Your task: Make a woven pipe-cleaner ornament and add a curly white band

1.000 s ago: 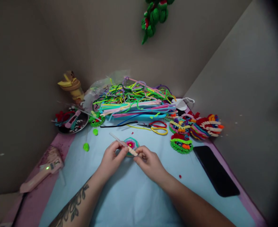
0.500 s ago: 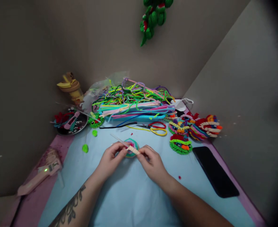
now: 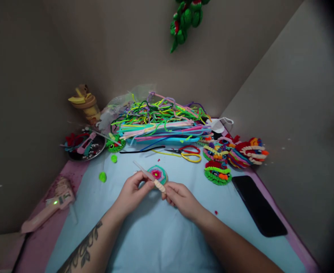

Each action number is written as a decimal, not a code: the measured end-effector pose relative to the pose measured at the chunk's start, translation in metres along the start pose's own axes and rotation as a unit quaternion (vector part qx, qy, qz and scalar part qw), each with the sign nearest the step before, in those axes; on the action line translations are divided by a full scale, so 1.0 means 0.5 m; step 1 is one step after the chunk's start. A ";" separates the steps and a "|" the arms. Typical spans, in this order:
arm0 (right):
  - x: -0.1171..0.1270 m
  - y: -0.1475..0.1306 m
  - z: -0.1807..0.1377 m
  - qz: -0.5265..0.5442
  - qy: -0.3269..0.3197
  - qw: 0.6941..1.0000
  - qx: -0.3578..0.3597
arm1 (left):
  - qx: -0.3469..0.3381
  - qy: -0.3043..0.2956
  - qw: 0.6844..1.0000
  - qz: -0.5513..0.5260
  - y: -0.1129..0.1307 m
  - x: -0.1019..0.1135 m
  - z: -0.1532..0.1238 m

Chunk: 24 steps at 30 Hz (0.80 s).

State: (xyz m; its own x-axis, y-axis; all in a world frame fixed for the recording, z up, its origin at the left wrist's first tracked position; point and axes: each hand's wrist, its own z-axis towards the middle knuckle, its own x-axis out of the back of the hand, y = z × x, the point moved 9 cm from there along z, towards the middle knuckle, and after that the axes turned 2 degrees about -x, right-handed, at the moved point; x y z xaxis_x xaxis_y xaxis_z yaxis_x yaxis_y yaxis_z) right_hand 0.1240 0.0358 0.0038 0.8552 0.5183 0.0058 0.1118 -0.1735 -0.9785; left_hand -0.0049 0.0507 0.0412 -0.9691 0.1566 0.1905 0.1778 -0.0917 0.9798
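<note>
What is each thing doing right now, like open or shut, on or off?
left hand, pinching the stick
right hand, pinching the stick's wrapped end
stick, held up, cream fuzzy wire coiled round one end
scissors, shut, lying flat
glue gun, lying down, green light on
phone, lying flat, screen dark
</note>
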 end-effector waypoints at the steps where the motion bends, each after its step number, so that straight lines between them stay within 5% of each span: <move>1: 0.000 -0.002 -0.001 -0.012 -0.001 1.000 0.007 | 0.002 -0.001 1.000 0.001 -0.001 0.000 0.000; 7: -0.002 -0.013 -0.002 -0.024 -0.011 1.000 0.015 | -0.018 -0.036 0.999 -0.013 0.015 -0.012 0.002; 16: -0.033 0.031 -0.002 0.131 -0.087 0.982 -0.102 | -0.067 -0.035 0.996 0.045 0.037 -0.013 -0.005; 24: 0.015 -0.021 -0.003 -0.050 0.094 0.993 0.058 | -0.053 0.042 0.995 0.080 0.022 0.006 0.001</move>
State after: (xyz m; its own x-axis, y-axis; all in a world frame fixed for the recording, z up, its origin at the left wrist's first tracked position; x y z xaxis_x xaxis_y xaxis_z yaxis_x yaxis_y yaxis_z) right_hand 0.1301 0.0401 0.0145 0.9235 0.3603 0.1318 0.1510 -0.0257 -0.9882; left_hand -0.0060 0.0508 0.0526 -0.9415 0.0491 0.3333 0.3163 -0.2119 0.9247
